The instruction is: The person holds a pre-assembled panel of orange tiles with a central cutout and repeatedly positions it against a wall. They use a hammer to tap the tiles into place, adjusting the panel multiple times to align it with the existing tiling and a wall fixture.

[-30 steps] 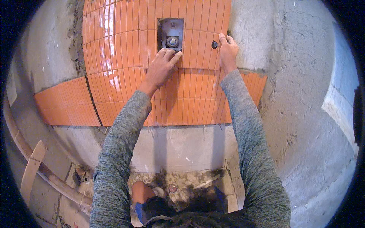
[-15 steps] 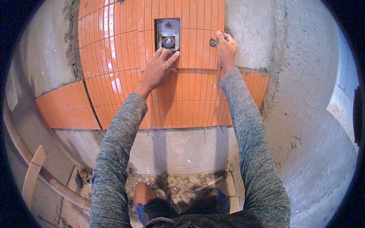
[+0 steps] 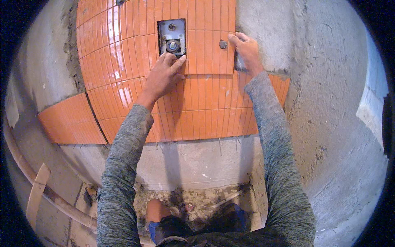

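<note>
A large orange tile sheet [image 3: 207, 53] with narrow vertical strips lies against the wall, its lower edge overlapping the orange row below. My left hand [image 3: 162, 76] hooks its fingertips over the bottom edge of the tile's rectangular cutout, thumb at the lower right corner. Inside that cutout shows a grey metal box [image 3: 172, 33] with a round valve fitting [image 3: 173, 45]. My right hand [image 3: 248, 50] pinches the tile's right edge between thumb and fingers, beside a small round hole [image 3: 223, 44]. Whatever its fingertips touch behind the edge is hidden.
An orange lower tile row [image 3: 197, 123] runs above a bare concrete strip [image 3: 205, 164]. Rough grey plaster [image 3: 325, 123] covers the wall at right. A pipe [image 3: 68, 206] and a wooden strip [image 3: 38, 189] stand at lower left. Rubble [image 3: 164, 197] litters the floor by my knees.
My right hand has shifted outward along the tile's right edge, and a dark gap now shows beside its wrist. The left hand keeps its place at the cutout; the view has shifted slightly.
</note>
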